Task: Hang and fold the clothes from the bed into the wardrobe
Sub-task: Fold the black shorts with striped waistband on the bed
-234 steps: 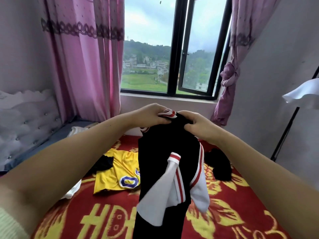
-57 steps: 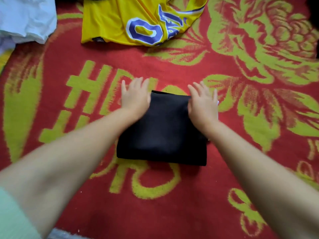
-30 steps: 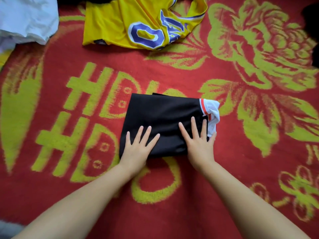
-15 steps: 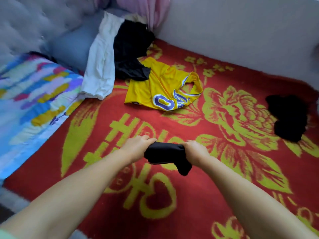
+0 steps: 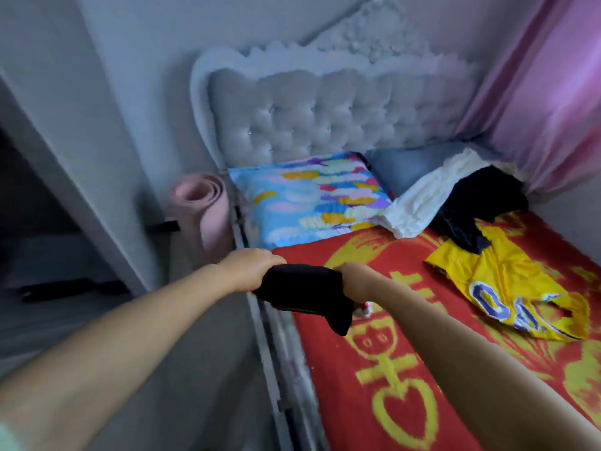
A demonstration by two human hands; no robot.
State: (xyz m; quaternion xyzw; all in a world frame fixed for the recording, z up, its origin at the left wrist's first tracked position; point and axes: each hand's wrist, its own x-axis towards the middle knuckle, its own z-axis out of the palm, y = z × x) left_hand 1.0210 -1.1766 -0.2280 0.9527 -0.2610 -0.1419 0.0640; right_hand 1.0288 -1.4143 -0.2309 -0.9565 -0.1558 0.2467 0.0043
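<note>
Home bedroom (tufted headboard [image 5: 325, 115], pillow [image 5: 309, 196])

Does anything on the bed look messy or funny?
Yes. A yellow jersey lies crumpled on the red blanket, and a white garment and a dark one are heaped by the pillows. Only the black bundle held in both hands looks folded, though one corner droops.

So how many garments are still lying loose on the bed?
3: a white cloth garment by the pillows, a black garment beside it, a yellow jersey nearer. More may be hidden off-frame.
</note>
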